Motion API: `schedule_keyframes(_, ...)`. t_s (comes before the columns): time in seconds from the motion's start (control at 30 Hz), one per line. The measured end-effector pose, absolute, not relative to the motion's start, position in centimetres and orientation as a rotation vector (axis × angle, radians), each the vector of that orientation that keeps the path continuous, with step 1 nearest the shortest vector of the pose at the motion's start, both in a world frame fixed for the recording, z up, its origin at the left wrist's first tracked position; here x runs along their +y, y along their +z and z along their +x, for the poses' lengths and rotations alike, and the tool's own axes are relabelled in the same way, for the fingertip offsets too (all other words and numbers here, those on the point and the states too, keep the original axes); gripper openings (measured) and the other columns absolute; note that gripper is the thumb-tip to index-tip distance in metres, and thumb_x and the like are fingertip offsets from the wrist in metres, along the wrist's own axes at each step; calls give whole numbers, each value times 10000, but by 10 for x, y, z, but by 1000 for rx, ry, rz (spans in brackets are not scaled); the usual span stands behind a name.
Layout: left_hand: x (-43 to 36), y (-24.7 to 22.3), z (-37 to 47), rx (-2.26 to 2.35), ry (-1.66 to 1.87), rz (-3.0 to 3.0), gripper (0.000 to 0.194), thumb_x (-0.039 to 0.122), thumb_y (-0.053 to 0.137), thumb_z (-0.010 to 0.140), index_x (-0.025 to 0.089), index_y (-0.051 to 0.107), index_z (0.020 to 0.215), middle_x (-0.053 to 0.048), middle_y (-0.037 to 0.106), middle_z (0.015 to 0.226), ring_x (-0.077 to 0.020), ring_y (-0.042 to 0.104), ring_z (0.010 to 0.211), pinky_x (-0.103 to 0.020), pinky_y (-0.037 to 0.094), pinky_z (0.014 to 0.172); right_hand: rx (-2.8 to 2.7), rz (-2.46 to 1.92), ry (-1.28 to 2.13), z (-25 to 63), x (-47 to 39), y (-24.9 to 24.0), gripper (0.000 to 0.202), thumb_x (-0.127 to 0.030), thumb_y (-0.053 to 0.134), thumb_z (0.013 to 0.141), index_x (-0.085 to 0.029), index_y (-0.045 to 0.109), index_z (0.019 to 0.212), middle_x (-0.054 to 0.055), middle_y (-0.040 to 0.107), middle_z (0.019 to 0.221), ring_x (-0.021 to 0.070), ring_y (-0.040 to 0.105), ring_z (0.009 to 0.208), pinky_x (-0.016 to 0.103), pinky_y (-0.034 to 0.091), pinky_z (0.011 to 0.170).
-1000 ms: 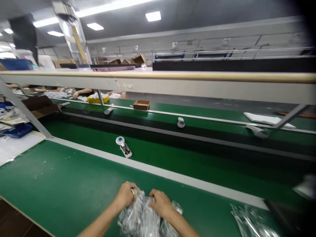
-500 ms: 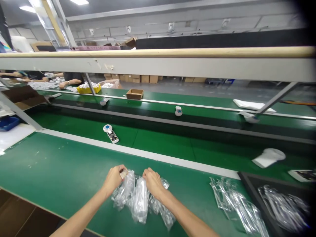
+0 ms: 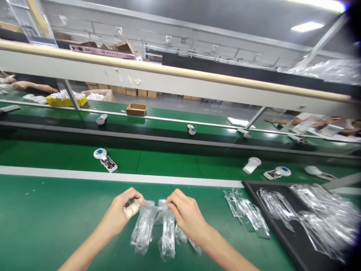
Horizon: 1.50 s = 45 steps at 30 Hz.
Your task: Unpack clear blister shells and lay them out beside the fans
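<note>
Low over the green worktop, my left hand pinches the top of a clear plastic bag; white tape or a wrap covers one of its fingers. My right hand closes on the top of another clear bag, just beside the first. What lies inside these bags is too blurred to name. More clear plastic lies partly hidden under my right hand.
Clear plastic pieces lie right of my hands, beside a black tray with more of them. Beyond the white strip, white devices lie on the green belt. Another person's arm shows far left.
The view has turned to the right, showing more of the black tray. Both bags now hang more upright from my hands, with their tops pinched.
</note>
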<state>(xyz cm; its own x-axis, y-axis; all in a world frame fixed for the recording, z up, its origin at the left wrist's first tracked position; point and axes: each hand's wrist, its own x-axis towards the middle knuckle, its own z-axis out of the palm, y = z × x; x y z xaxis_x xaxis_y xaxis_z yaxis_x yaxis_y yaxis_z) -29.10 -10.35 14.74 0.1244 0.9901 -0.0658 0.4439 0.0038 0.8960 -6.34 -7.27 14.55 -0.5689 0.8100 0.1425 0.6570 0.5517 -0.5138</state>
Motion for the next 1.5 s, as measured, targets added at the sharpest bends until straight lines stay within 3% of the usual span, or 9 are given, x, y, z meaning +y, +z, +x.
schedule_keyframes(0.43, -99, 173, -339, 1410, 1035, 1648, 162, 355, 483, 851, 220, 525, 772, -8, 524, 856, -146, 497, 769, -246, 372, 688, -2328, -1019, 338, -90, -67, 170, 194, -155, 345, 925, -181, 518, 840, 36, 552, 797, 129, 537, 656, 255, 424, 609)
schedule_keyframes(0.63, -110, 196, -341, 1495, 1129, 1707, 110, 285, 480, 810, 226, 533, 733, -52, 549, 1013, -214, 481, 1072, -244, 401, 753, -2291, -948, 401, -100, -63, 180, 194, -176, 363, 928, -182, 526, 822, 27, 553, 765, 121, 526, 630, 246, 417, 584)
schedule_keyframes(0.9, -114, 190, -349, 1364, 1095, 1670, 149, 329, 513, 824, 220, 552, 730, -79, 539, 1142, -244, 419, 1202, -253, 441, 809, -2174, -991, 652, -121, -60, 182, 194, -192, 409, 908, -190, 554, 779, 12, 557, 759, 122, 521, 668, 249, 412, 626)
schedule_keyframes(0.97, -114, 185, -341, 1314, 1019, 1611, 121, 324, 538, 812, 215, 547, 759, -81, 513, 1198, -239, 460, 1152, -257, 448, 803, -2054, -998, 815, -140, -63, 183, 176, -177, 443, 884, -194, 566, 758, 4, 563, 760, 119, 534, 704, 244, 424, 662)
schedule_keyframes(1.07, -112, 171, -328, 1267, 955, 1474, 156, 347, 536, 809, 204, 491, 766, -51, 571, 918, -172, 561, 816, -241, 454, 666, -1832, -1016, 1142, -168, -65, 174, 160, -133, 468, 830, -195, 576, 730, -7, 596, 768, 117, 571, 728, 233, 451, 674)
schedule_keyframes(1.17, -108, 143, -332, 1380, 982, 1405, 221, 399, 497, 813, 194, 458, 740, 4, 519, 703, -135, 507, 631, -226, 413, 578, -1768, -1170, 1362, -172, -61, 145, 183, -162, 404, 861, -187, 566, 942, 8, 637, 838, 118, 615, 702, 233, 477, 627)
schedule_keyframes(1.23, -106, 120, -340, 1471, 950, 1404, 228, 408, 488, 810, 191, 462, 747, 6, 529, 698, -140, 511, 638, -232, 414, 595, -2043, -1352, 1190, -161, -59, 119, 257, -206, 405, 885, -189, 490, 1127, 39, 642, 975, 141, 627, 817, 266, 481, 702)
schedule_keyframes(1.37, -100, 79, -339, 1498, 589, 1582, 289, 291, 408, 837, 219, 510, 1097, 12, 593, 698, -167, 562, 664, -255, 425, 643, -2529, -1511, 783, -127, -65, 71, 439, -218, 658, 733, -176, 505, 1142, 105, 629, 1059, 285, 537, 1026, 437, 396, 866)
schedule_keyframes(1.5, -86, 54, -308, 1536, 96, 1879, 580, 127, 334, 797, 274, 374, 1356, -35, 679, 818, -223, 632, 800, -304, 430, 725, -2639, -1621, 665, -103, -74, 48, 320, -87, 608, 723, -147, 549, 1032, 149, 630, 1036, 314, 509, 1024, 471, 348, 875)
